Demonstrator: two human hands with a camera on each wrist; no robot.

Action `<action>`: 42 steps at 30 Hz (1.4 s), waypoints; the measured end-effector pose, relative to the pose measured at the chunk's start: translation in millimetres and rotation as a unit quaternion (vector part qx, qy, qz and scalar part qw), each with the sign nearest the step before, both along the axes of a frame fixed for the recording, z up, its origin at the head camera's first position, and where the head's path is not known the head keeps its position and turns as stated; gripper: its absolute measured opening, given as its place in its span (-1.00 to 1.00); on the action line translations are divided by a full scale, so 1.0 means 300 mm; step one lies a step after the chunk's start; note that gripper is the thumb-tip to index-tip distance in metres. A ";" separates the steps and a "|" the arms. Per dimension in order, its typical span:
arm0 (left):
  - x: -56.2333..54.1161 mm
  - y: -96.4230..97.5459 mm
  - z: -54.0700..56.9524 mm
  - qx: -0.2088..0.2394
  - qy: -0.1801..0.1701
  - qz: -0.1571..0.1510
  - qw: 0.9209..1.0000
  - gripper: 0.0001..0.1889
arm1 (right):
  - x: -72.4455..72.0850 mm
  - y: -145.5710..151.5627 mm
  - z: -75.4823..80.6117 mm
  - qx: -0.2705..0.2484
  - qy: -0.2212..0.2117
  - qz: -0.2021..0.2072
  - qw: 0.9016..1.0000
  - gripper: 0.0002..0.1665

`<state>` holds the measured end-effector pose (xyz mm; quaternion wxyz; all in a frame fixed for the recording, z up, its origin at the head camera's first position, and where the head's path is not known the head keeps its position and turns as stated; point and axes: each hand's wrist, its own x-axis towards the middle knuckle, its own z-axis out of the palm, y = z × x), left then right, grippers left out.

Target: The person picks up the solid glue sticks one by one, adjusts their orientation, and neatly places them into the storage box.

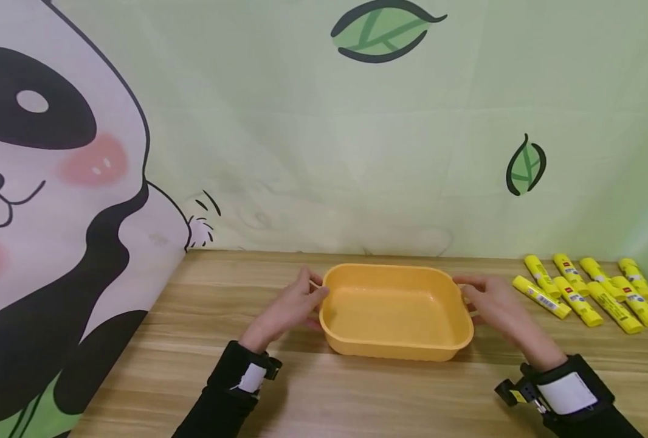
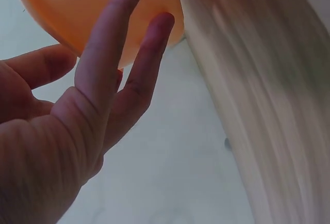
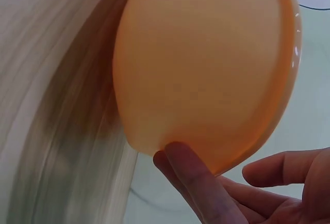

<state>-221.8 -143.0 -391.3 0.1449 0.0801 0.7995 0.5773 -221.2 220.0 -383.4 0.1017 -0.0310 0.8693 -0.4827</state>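
Observation:
A shallow yellow-orange plastic basin (image 1: 395, 310) with rounded corners stands over the wooden table, its inner floor showing. At its left end is my left hand (image 1: 293, 304), thumb tip right at the rim. In the left wrist view, the long fingers (image 2: 103, 43) lie nearly straight along the basin's outer wall. My right hand (image 1: 493, 304) is at the opposite end. Its fingertips (image 3: 180, 154) touch the outer wall low down in the right wrist view, while the thumb stands apart from the rim. Some fingers of both hands are hidden behind the basin's ends in the head view.
Several yellow glue sticks (image 1: 611, 304) lie in two slanted rows on the table's right, just beyond my right hand. Behind the wooden table (image 1: 193, 340) hangs a pale green cloth (image 1: 280, 152) printed with leaves and a large panda.

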 end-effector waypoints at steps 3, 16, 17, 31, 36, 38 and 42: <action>0.001 0.002 -0.009 0.003 -0.010 -0.011 1.000 -0.79 | -0.001 0.003 -0.001 0.020 0.009 0.001 1.000 -0.41; -0.014 -0.013 -0.012 0.004 -0.030 -0.017 0.999 -0.73 | -0.006 0.000 0.003 0.032 0.004 0.011 0.999 -0.45; -0.015 -0.014 -0.014 0.006 -0.031 -0.019 0.999 -0.73 | -0.006 0.000 0.003 0.034 0.004 0.010 0.999 -0.45; -0.066 -0.072 -0.097 0.074 -0.078 -0.063 0.992 -0.57 | -0.007 0.001 -0.005 0.030 0.009 0.017 0.999 -0.45; -0.070 -0.078 -0.096 0.077 -0.075 -0.080 0.991 -0.54 | -0.008 0.005 -0.010 0.025 0.011 0.019 0.999 -0.44; -0.071 -0.081 -0.097 0.073 -0.071 -0.089 0.991 -0.56 | -0.008 0.006 -0.011 0.024 0.010 0.019 0.999 -0.45; -0.075 -0.090 -0.108 0.077 -0.073 -0.099 0.989 -0.60 | -0.009 0.007 -0.013 0.025 0.006 0.018 1.000 -0.45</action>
